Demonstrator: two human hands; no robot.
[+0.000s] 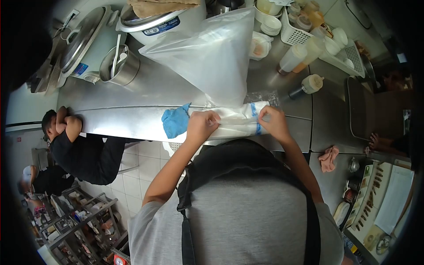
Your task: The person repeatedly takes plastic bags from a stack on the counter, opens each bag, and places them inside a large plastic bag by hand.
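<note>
A white plastic packet with blue printed bands (236, 117) lies flattened along the front of the steel counter. At its left end, my left hand (203, 126) is closed, with thumb and fingers pinching the plastic. My right hand (274, 123) pinches the right end, close to the blue bands. Directly behind the packet rises a large translucent plastic bag (216, 55), its wide edge spread toward the back. Crumpled blue cloth (175, 121) rests just left of my left hand. Some clear crinkled film (263, 98) is beyond my right hand.
Large rice cookers (84, 42) and a metal pot with utensils (119, 66) stand back left. Squeeze bottles (292, 58) and a white basket (293, 33) occupy the back right. One person (84, 152) leans at the counter's left end. A pink cloth (328, 159) lies right.
</note>
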